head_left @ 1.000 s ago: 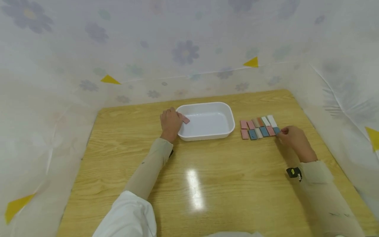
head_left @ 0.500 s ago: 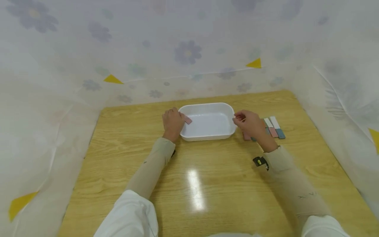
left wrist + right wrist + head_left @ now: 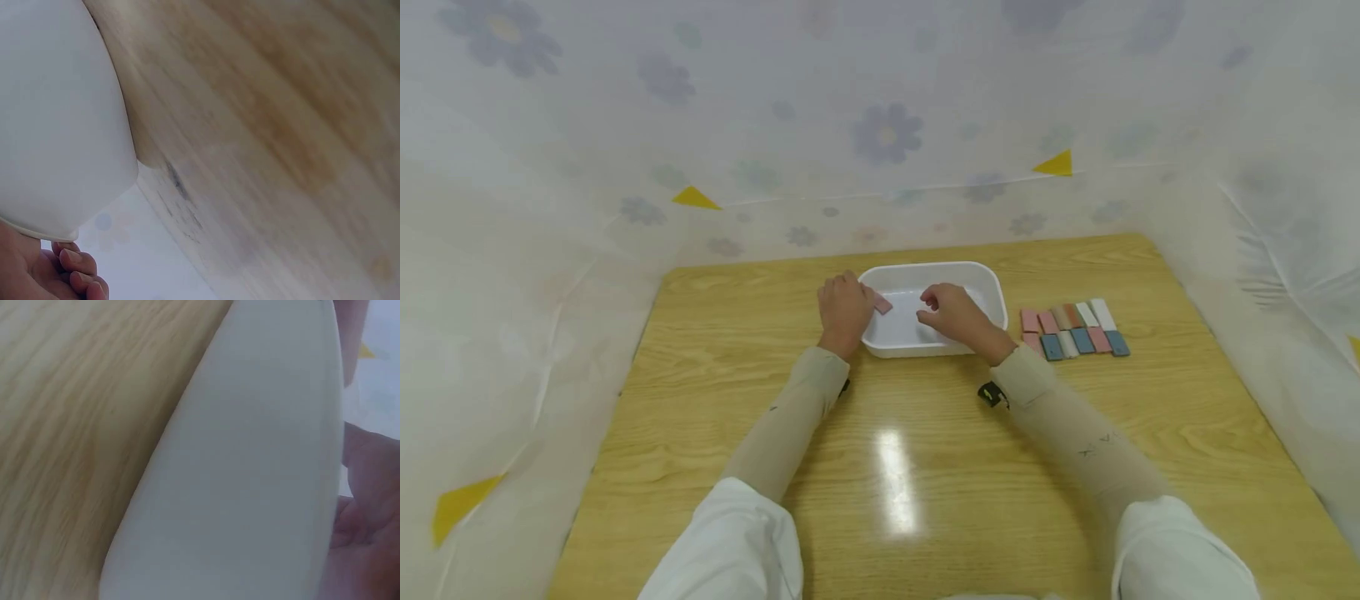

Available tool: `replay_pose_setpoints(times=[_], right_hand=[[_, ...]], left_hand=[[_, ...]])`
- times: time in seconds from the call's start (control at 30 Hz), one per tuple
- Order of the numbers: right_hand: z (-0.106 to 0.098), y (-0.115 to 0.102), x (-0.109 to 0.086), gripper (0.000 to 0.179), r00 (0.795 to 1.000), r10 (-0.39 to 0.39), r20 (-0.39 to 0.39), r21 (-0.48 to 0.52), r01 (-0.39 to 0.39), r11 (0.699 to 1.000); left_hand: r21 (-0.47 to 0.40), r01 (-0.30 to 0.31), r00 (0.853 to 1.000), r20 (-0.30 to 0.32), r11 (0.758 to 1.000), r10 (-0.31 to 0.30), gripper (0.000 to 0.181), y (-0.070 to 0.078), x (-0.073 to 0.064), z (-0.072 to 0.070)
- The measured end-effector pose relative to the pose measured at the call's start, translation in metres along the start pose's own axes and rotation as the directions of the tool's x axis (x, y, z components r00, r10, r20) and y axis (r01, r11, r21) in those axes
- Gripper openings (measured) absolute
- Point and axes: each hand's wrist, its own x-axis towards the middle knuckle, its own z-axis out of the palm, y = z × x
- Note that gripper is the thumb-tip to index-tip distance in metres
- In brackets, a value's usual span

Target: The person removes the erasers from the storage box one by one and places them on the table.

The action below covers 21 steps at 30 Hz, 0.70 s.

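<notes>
In the head view, my left hand (image 3: 846, 310) is at the left rim of a white rectangular tray (image 3: 1002, 310). It pinches a small flat pink tile (image 3: 882, 303), whose free end juts out over the tray's inside. Curled fingertips (image 3: 84, 275) show past the rim in the left wrist view, without the tile. Over the middle of the tray is my right hand (image 3: 957, 315), thumb and forefinger bent with a gap between them and nothing visible there. The tray's outer wall (image 3: 237, 450) hides part of this hand in the right wrist view.
To the right of the tray, small tiles lie in two rows: pink tiles (image 3: 1030, 320), blue tiles (image 3: 1117, 343), white tiles (image 3: 1102, 313), and tan and orange ones. They rest on a wood-grain table (image 3: 760, 308). White flowered sheeting (image 3: 790, 133) encloses the table's back and sides.
My right hand has left the blue tile at the right end of the front row and moved left over the tray. My left hand stays at the tray's left rim with the pink tile.
</notes>
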Motion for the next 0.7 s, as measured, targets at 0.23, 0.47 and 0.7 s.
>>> replay_pose_setpoints(times=[0.23,0.47,0.7], right_hand=[[0.020,-0.016,0.025,0.035,0.999,0.026,0.046,-0.048,-0.023,0.999],[0.040,-0.017,0.040,0.032,0.999,0.038,0.024,-0.059,-0.037,0.998],[0.055,-0.022,0.047,0.027,0.999,0.030,-0.032,-0.054,-0.031,0.998]], left_hand=[[0.040,-0.027,0.999,-0.024,0.999,0.028,0.031,0.001,-0.001,0.000],[0.043,-0.016,0.999,-0.037,0.999,0.018,0.029,0.004,-0.002,-0.003],[0.054,-0.034,0.997,-0.070,0.998,0.037,0.028,0.003,-0.004,0.000]])
